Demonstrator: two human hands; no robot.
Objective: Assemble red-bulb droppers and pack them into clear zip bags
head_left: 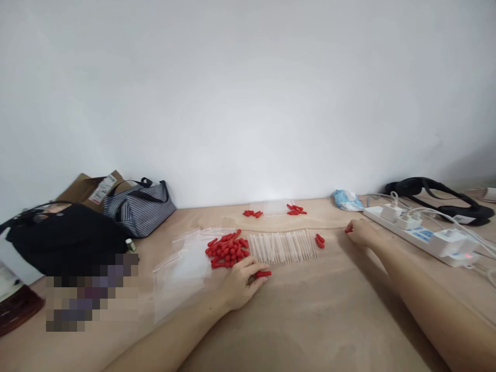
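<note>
Red dropper bulb point(264, 274) held in left hand point(242, 281), fingers curled nearly closed, at wooden tabletop point(294, 325), just nearer than bulb pile point(228, 250) and row of clear slender tubes point(282, 247); mostly hidden red piece point(347, 231) pinched by right hand point(361, 232), fingers bunched, near white power strip point(416, 236); clear plastic bags point(186, 266) spread beside pile

bare left hand point(239, 287) with slim fingers point(256, 267) and rounded knuckles point(241, 264), bare right hand point(363, 233), narrow wrists point(223, 299), uncovered, smooth-looking forearms point(178, 328) broadening toward the lower edge of view, a tiny dark speck point(210, 308) on the left one
</note>
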